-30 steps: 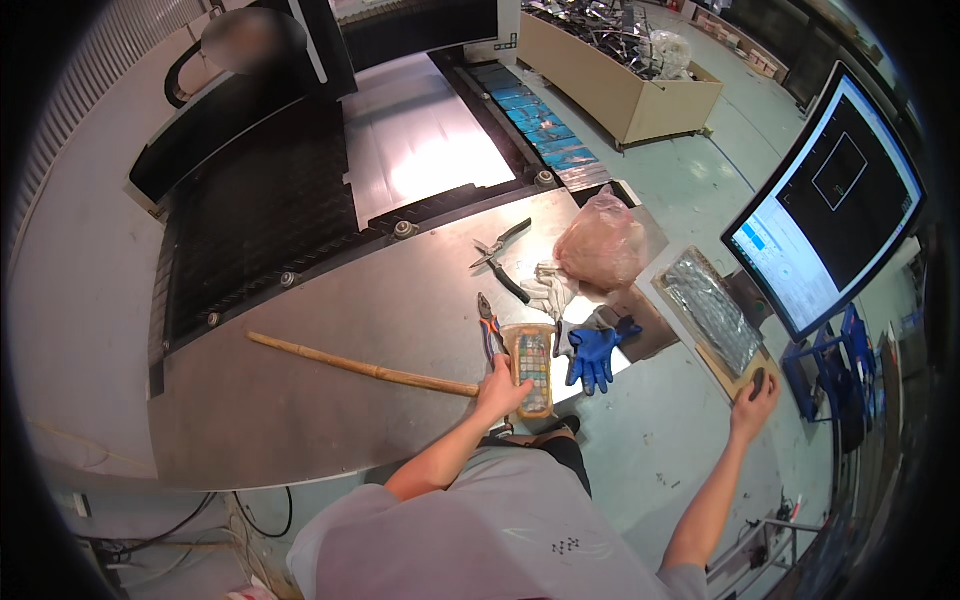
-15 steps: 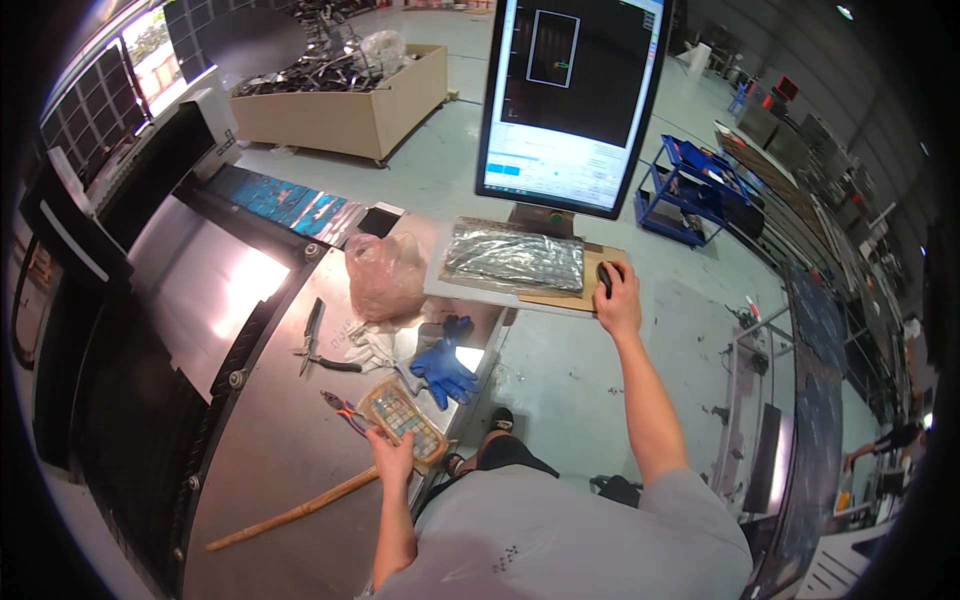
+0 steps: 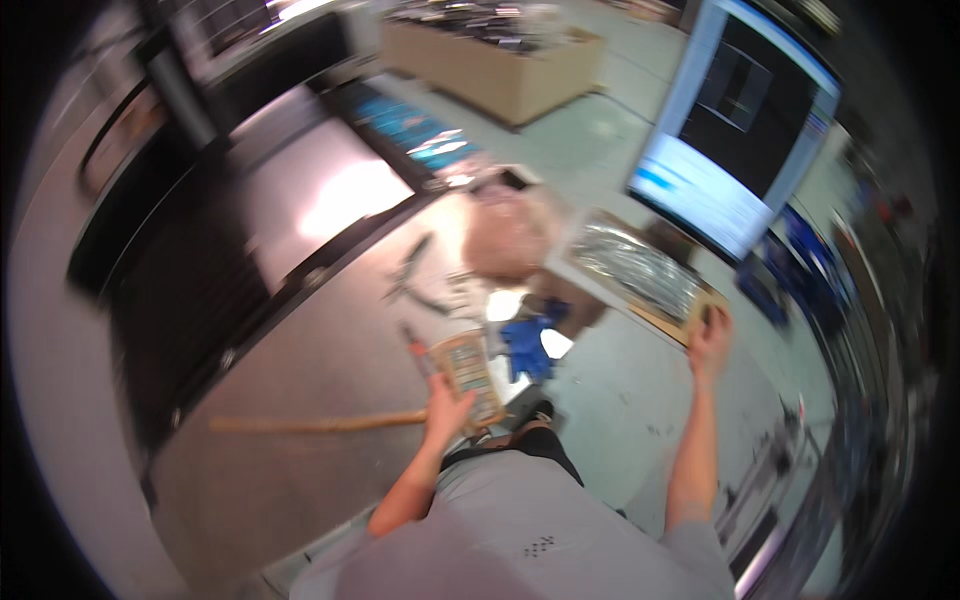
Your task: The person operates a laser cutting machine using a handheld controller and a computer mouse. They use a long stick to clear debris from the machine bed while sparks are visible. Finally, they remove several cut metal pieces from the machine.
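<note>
My left hand (image 3: 449, 402) grips the lower left side of a yellowed handheld keypad (image 3: 470, 372) that lies on the metal bench. Above that hand is a pair of red-handled pliers (image 3: 415, 345), smeared by motion. My right hand (image 3: 710, 348) is closed over a dark computer mouse (image 3: 706, 314), mostly hidden by the fingers, at the right end of the keyboard shelf. Beside it, a keyboard (image 3: 635, 265) lies under wrinkled clear plastic. A blue glove (image 3: 527, 348) rests at the bench edge, right of the keypad.
A tall monitor (image 3: 740, 120) stands behind the keyboard. On the bench lie a wooden stick (image 3: 320, 424), a dark-handled tool (image 3: 415, 270) and a pinkish plastic bag (image 3: 505, 230). Left is a machine bed with a bright metal sheet (image 3: 340, 195). A large bin (image 3: 490, 65) stands behind.
The view has swung left and tilted, so the bench and monitor sit further right and the picture is blurred. Both hands keep their places on the keypad and the mouse.
</note>
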Demonstrator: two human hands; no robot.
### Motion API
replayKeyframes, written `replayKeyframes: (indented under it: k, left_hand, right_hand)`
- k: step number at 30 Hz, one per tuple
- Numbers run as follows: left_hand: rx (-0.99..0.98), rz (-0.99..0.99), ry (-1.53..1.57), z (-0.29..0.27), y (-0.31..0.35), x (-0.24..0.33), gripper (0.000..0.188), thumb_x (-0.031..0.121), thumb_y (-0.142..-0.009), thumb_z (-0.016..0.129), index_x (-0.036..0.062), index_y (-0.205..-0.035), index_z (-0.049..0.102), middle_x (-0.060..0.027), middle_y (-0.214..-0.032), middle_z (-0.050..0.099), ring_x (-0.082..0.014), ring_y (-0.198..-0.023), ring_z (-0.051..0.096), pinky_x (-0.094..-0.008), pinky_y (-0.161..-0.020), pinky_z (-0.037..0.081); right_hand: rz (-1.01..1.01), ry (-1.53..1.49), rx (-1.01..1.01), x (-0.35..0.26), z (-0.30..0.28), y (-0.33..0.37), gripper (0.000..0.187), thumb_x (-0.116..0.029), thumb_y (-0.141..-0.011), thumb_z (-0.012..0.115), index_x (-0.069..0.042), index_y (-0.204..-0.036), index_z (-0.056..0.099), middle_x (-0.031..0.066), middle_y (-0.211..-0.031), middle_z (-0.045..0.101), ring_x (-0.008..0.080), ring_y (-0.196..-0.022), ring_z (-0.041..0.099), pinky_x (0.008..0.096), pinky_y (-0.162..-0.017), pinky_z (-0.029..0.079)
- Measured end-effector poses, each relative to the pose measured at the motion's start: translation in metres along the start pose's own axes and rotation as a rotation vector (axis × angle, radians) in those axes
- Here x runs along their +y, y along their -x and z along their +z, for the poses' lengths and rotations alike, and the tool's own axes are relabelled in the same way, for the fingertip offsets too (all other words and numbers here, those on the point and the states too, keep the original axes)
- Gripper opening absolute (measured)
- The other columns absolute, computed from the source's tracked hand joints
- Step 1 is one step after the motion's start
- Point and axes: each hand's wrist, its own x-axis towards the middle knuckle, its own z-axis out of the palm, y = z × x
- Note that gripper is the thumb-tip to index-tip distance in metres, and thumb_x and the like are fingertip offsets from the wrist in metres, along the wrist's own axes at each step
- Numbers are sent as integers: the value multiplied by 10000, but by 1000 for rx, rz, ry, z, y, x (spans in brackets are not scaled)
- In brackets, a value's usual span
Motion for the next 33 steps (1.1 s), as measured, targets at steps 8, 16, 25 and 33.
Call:
replayKeyframes:
  k: [8, 16, 25, 33]
  left_hand:
    - [-48, -162, -63, -14, 11, 49, 672, 345, -848, 776, 40, -1313, 398, -274, -1064, 722, -471, -1017, 696, -526, -906, 539]
    - [-25, -147, -71, -11, 12, 47, 693, 351, -835, 783, 33, -1316, 398, -282, -1069, 719, -477, -1015, 695, -531, -899, 538]
    - [5, -121, -32, -1, 5, 19, 683, 333, -837, 790, 46, -1333, 418, -251, -1190, 694, -453, -1060, 690, -515, -926, 536]
    - [18, -12, 180, 12, -12, -28, 599, 222, -851, 797, 8, -1274, 431, -260, -1159, 696, -376, -1023, 734, -448, -908, 550]
  right_hand:
    - [-47, 202, 14, 21, 4, -4, 415, -152, -978, 574, -38, -1376, 601, 147, -1443, 524, 370, -1310, 512, 449, -1099, 424]
    - [-108, 171, 30, 37, 7, -6, 408, -145, -975, 576, -18, -1361, 603, 156, -1431, 528, 377, -1297, 520, 453, -1098, 421]
    - [-3, 58, -59, 17, 4, -7, 450, -128, -914, 606, -16, -1349, 612, 188, -1422, 541, 385, -1321, 517, 458, -1125, 410]
    - [76, 124, 32, -22, -8, 1, 433, -157, -901, 631, -75, -1326, 636, 125, -1389, 561, 357, -1273, 536, 436, -1066, 472]
